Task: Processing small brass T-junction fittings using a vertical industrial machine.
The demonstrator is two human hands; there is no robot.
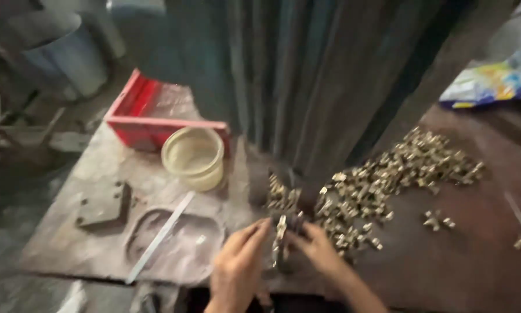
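Dim, blurred workshop worktop (86,174) of worn grey metal, with two bare hands meeting over small brass parts at its near edge.

Both hands pinch one short column of small brass fittings (281,237), stacked upright between them: the left hand (237,266) has its grip narrow, fingertips pressed to the column's left side, and the right hand (321,249) has its grip just as narrow on the right side. Just behind the column lies a small cluster of the same brass pieces (281,197), and to the right a long loose heap of brass fittings (388,174) trails away toward the far right. Left of the hands a flat pale metal strip (159,237) lies slantwise beside a dark grey metal plate (104,206). Farther back stands a round cream plastic tub (194,156), touching a red plastic tray (144,113). Dark ribbed machine housing (307,75) rises behind.
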